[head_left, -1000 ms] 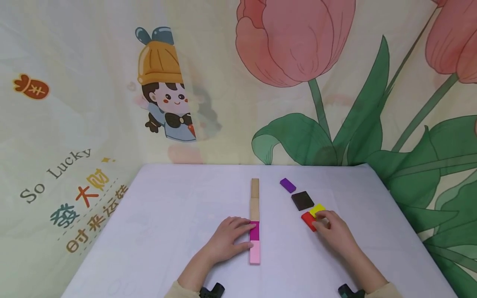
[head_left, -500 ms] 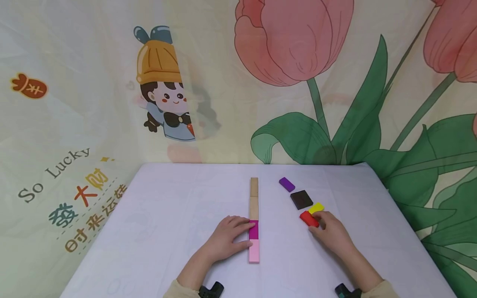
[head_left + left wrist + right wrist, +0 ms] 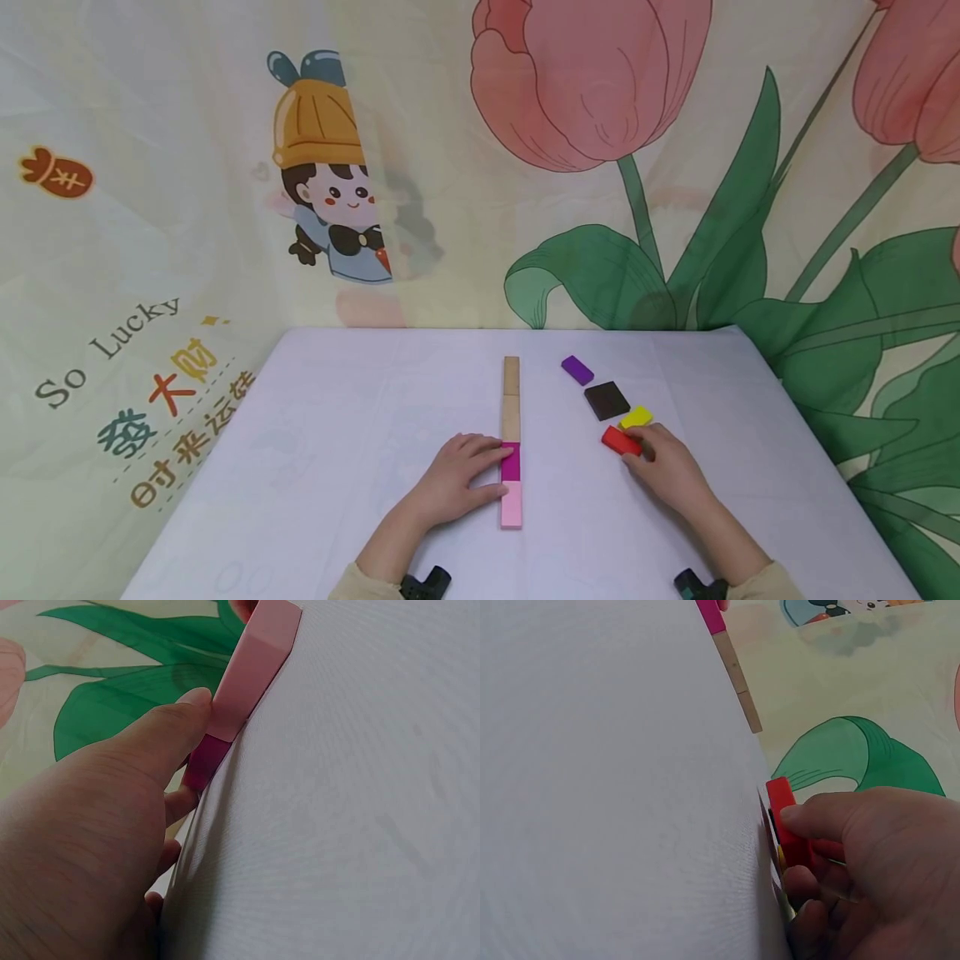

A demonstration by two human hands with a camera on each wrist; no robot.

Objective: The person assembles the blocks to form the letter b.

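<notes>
A pale lilac tabletop (image 3: 337, 433) stands against a cream printed curtain (image 3: 187, 125) showing big pink tulips (image 3: 592, 83), green leaves and a cartoon child (image 3: 330, 167).

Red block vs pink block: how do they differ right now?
The red block is pinched by the right hand and lies apart at an angle; the pink block sits end to end in the straight row, the left hand touching its side. Red lies right of the row; pink is its nearest end. Both are flat blocks on the table.
</notes>
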